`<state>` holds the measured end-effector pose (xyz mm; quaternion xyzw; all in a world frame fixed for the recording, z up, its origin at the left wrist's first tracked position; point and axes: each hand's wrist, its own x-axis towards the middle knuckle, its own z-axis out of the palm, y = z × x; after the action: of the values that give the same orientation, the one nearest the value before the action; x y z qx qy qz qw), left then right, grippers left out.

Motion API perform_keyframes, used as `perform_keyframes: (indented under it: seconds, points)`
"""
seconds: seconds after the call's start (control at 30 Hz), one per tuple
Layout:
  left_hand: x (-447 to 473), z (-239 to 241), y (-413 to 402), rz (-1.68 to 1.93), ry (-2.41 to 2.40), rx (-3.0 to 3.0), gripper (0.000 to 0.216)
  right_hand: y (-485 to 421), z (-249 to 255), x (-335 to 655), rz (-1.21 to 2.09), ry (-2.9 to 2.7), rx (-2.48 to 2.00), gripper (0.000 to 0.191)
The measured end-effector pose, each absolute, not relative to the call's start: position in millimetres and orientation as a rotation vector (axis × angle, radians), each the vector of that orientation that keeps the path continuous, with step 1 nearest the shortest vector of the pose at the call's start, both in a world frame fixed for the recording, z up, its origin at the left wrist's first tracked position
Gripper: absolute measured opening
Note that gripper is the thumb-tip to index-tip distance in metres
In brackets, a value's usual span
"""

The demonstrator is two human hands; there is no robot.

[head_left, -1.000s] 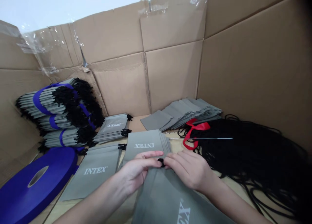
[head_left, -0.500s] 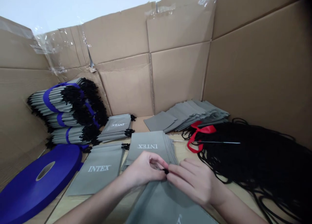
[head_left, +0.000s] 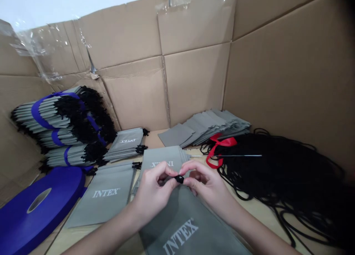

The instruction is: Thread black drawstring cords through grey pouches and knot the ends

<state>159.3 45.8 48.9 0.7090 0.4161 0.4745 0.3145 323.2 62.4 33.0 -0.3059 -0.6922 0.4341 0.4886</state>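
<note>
A grey drawstring pouch point(head_left: 177, 218) printed INTEX lies in front of me, its top edge reaching up to my hands. Above that edge, my left hand point(head_left: 156, 183) pinches a black cord point(head_left: 179, 178) between thumb and forefinger. On the cord's other side, my right hand point(head_left: 201, 179) grips it the same way, fingers curled. The cord is bunched into a small dark loop or knot; its exact form is hard to make out. Behind my hands sits a pile of grey pouches point(head_left: 163, 153), partly covered by my fingers.
At left are a roll of blue ribbon point(head_left: 63, 195), a strapped stack of corded pouches point(head_left: 66, 125) and finished-looking pouches point(head_left: 107, 207). At right lie black cords point(head_left: 277, 166), a red ribbon point(head_left: 226, 142), a thin metal rod point(head_left: 244, 155) and fanned grey pouches point(head_left: 208, 125). Cardboard walls point(head_left: 133, 88) surround the table.
Both hands have risen slightly with the cord and turned, so the thumbs and forefingers now meet around it. More of the pouch's print shows. The camera view has shifted to the right.
</note>
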Motion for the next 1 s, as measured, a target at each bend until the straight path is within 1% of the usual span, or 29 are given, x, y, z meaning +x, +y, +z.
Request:
perform_keyframes:
  seconds: [0.23, 0.4, 0.57, 0.7, 0.77, 0.9, 1.0]
  points:
    - [153.0, 52.3, 45.7, 1.193, 1.132, 2.064, 0.006, 64.3, 31.6, 323.6, 1.043, -1.673, -0.660, 0.002]
    - [150.4, 58.6, 45.7, 1.134, 1.096, 2.288, 0.009, 62.7, 36.0, 325.3, 1.050, -1.737, -0.709, 0.012]
    - [148.2, 61.8, 44.1, 0.993, 1.068, 2.463, 0.010, 65.3, 37.7, 326.6, 1.311, -1.733, -0.726, 0.006]
    - [148.0, 66.1, 39.2, 0.900, 1.000, 2.524, 0.012, 68.1, 38.0, 326.5, 1.470, -1.639, -0.647, 0.018]
    - [148.6, 68.9, 37.1, 0.879, 0.940, 2.523, 0.015, 69.7, 38.1, 327.0, 1.499, -1.609, -0.637, 0.020]
    - [149.2, 72.5, 36.5, 0.886, 0.906, 2.441, 0.014, 72.5, 38.6, 330.5, 1.502, -1.630, -0.634, 0.014]
    - [148.3, 72.4, 38.4, 0.884, 0.956, 2.342, 0.013, 71.2, 41.1, 332.4, 1.436, -1.679, -0.658, 0.007]
